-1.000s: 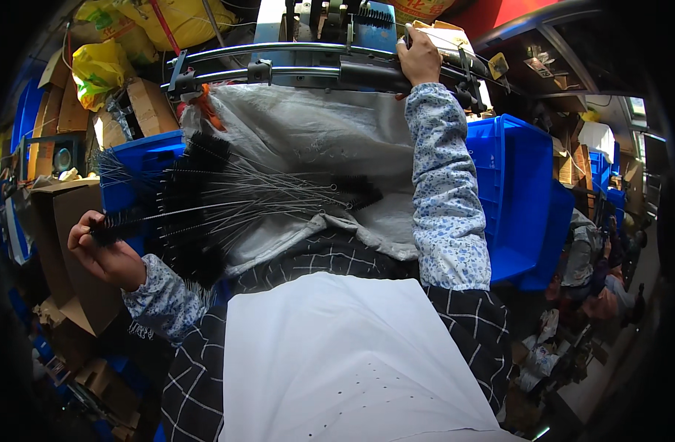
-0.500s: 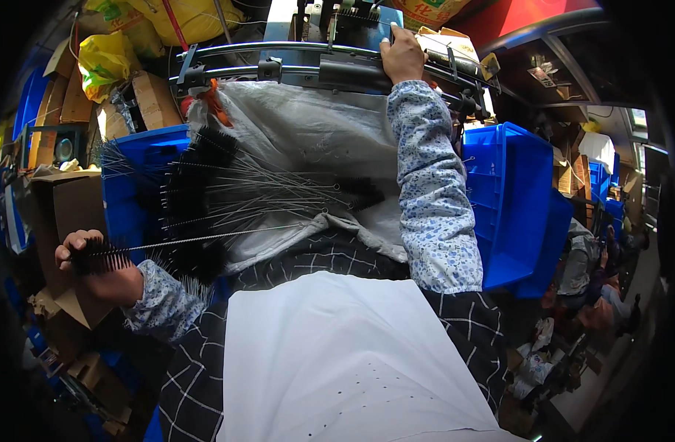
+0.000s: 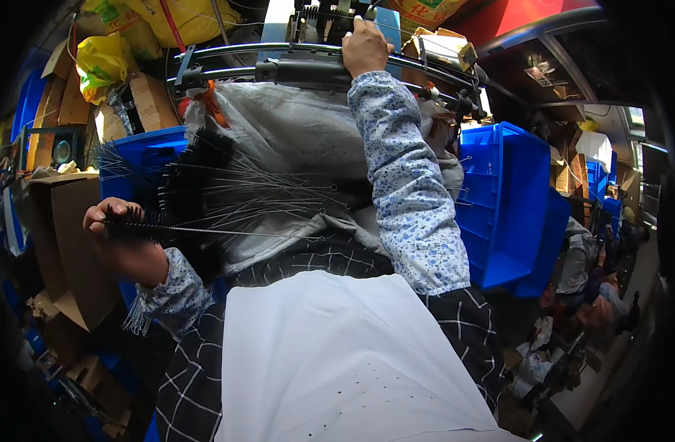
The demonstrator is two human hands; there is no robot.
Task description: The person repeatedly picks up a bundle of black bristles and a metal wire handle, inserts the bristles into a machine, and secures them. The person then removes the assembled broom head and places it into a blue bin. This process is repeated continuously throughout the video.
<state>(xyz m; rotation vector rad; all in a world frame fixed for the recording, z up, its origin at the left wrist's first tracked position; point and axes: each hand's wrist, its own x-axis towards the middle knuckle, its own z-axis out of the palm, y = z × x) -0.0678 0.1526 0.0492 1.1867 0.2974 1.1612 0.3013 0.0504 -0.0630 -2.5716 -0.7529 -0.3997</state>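
Note:
My left hand [image 3: 120, 225], out to the left, is closed on the bristle end of a black wire tube brush [image 3: 219, 230]. Its twisted metal stem runs rightward over my lap to a small loop. Up at the machine [image 3: 330, 26], my right hand [image 3: 365, 48] is wrapped over the right end of a black sliding sleeve [image 3: 304, 71] on the metal rails. My fingertips reach above the upper rail, and what lies under the palm is hidden. Beside my left hand, a pile of similar brushes [image 3: 267, 188] lies on a pale plastic sheet [image 3: 301, 118], bristles leftward and looped stems rightward.
A blue bin [image 3: 142, 144] stands behind the pile on the left, near an open cardboard box [image 3: 76, 250]. Stacked blue crates [image 3: 525, 199] stand at the right. Yellow bags [image 3: 105, 62] lie at the back left. A white apron [image 3: 337, 353] covers my lap.
My right hand and the black sleeve have moved left along the rails. My left hand has come a little right and up, still holding the tube brush.

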